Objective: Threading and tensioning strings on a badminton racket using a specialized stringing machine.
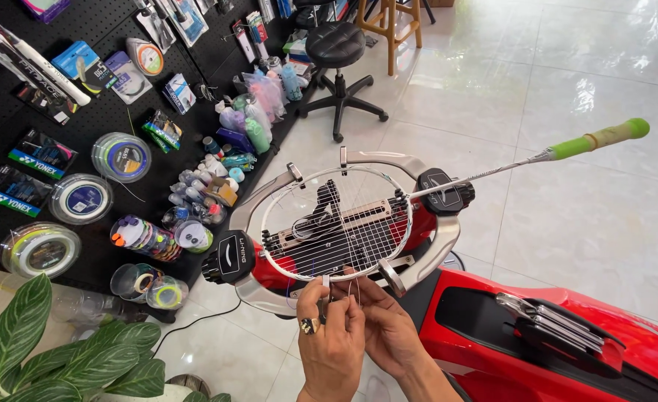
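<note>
Both hands pinch thin string [352, 292] below the racket [336, 223]: left hand [330, 342], right hand [384, 331]. It looks light and bendy; hold its end.

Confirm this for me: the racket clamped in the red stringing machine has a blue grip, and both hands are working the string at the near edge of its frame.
Not quite. The head view shows the racket has a green grip, not blue. The rest holds: it is clamped in the red stringing machine, and the left hand and right hand work the string at the frame's near edge.

White badminton racket [336, 219] with green handle lies flat, clamped, partly strung.
</note>
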